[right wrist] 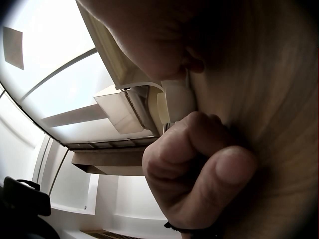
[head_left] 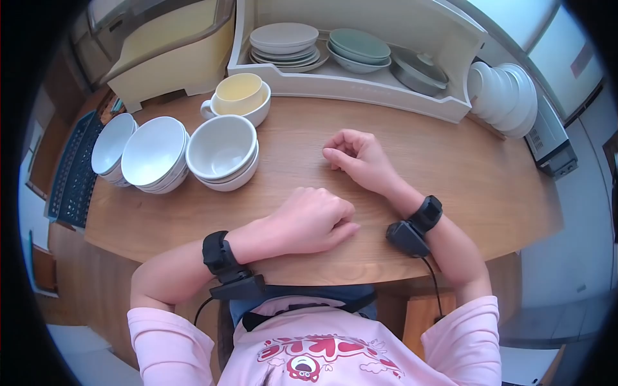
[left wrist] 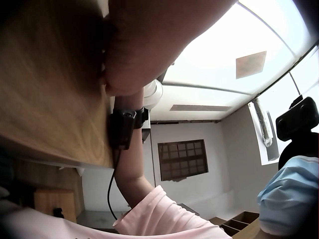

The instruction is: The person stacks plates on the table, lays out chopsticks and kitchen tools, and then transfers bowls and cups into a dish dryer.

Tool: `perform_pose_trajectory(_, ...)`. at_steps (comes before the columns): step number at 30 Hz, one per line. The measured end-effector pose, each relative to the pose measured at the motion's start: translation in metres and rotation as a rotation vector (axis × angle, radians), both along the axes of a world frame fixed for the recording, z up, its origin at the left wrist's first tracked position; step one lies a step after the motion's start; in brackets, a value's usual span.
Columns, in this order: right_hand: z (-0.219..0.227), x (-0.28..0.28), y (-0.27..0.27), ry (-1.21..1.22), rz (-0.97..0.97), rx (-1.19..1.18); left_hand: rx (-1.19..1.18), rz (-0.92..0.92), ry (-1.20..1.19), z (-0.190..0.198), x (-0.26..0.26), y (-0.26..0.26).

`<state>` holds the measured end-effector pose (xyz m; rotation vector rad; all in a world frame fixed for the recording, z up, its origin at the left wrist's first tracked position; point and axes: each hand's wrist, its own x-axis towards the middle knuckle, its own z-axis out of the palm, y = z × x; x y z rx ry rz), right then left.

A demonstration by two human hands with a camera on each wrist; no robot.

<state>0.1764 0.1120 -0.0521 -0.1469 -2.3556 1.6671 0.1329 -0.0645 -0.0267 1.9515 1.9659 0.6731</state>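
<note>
My left hand rests on the wooden table near its front edge, its fingers loosely curled and holding nothing. Farther forward and to the right lies my right hand, also with loosely bent fingers and nothing in them. In the right wrist view the left hand shows its bent fingers and thumb. Left of both hands stand three stacks of white bowls; the nearest stack is beyond my left hand. Behind it a yellow cup sits inside a white cup with a handle.
A white rack along the back holds stacked white plates, green dishes and a lidded grey dish. White plates stand on edge at the right. A cream bin and blue basket are at the left.
</note>
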Motion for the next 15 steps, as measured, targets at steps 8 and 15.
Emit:
perform_pose_trajectory(8, -0.0006, -0.0010, -0.0027, 0.049, -0.022, 0.044, 0.059, 0.008, -0.015, -0.0032, -0.0020, -0.0008)
perform_pose_trajectory(15, 0.0016, 0.0004, -0.0040, -0.044, 0.008, 0.153, 0.083, -0.013, -0.024, -0.0092, -0.0050, -0.0026)
